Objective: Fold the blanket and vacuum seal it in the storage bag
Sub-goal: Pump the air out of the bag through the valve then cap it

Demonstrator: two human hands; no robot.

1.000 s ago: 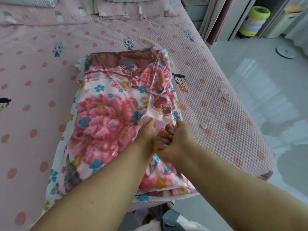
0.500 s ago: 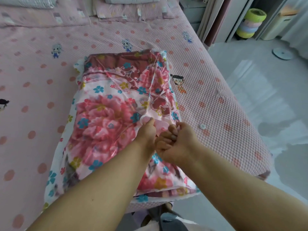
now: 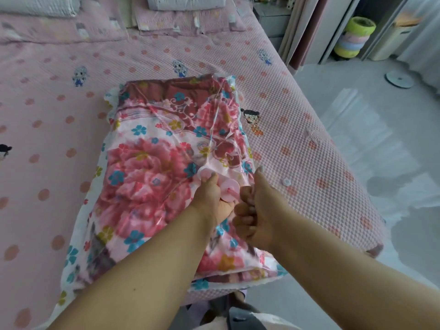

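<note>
The left hand (image 3: pixel 212 198) covers the near part of the round pink valve (image 3: pixel 228 188) it grips on top of the clear storage bag (image 3: pixel 234 129), so its base is hidden. The right hand (image 3: pixel 256 210), at 3 o'clock and touching the left, is curled with thumb raised; whether it holds anything I cannot tell. The glossy bag holds the folded floral blanket (image 3: pixel 152 167) in the middle of the bobbled pink bed (image 3: pixel 309 129), a small white cap (image 3: pixel 285 181) lying at 3 o'clock beside it.

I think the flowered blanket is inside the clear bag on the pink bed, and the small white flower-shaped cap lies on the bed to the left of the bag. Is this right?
Not quite: the head view shows the small white cap on the bed to the right of the bag, near the right hand. The flowered blanket is indeed inside the clear bag.
</note>
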